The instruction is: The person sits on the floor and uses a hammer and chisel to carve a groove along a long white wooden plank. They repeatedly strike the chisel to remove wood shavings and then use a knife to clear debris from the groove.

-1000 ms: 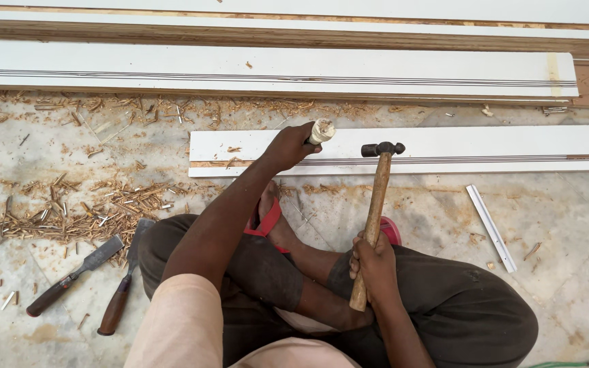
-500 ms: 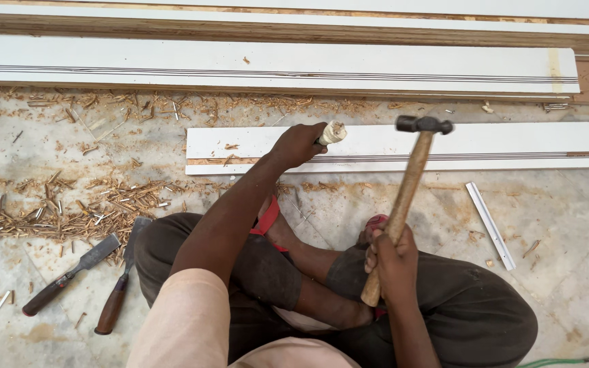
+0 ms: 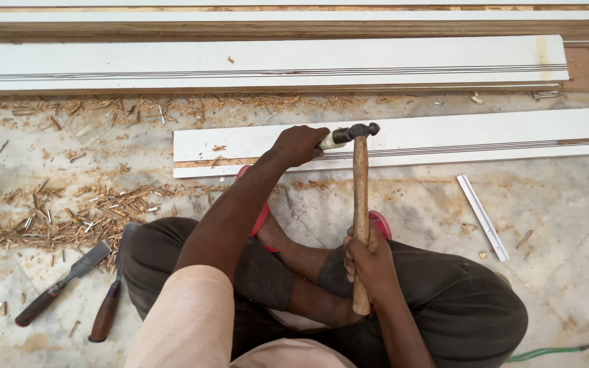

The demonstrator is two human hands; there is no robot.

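I sit cross-legged on the floor facing a white grooved board [image 3: 444,140]. My left hand [image 3: 298,145] grips a chisel with a pale handle [image 3: 330,140], its butt sticking out to the right over the board. My right hand [image 3: 369,262] holds a wooden-handled hammer [image 3: 360,204] by the lower end of its shaft. The dark hammer head [image 3: 354,131] rests against the chisel's butt. The chisel's blade is hidden under my left hand.
Two spare chisels [image 3: 63,283] [image 3: 110,303] lie on the floor at my left knee. Wood chips [image 3: 69,218] litter the floor to the left. A longer white board [image 3: 267,65] lies beyond, a thin white strip [image 3: 483,217] to the right, a green hose [image 3: 560,351] bottom right.
The hammer was raised and tilted right half a second ago; it has swung down and left, its head now meeting the chisel butt. My left hand has stayed on the chisel.
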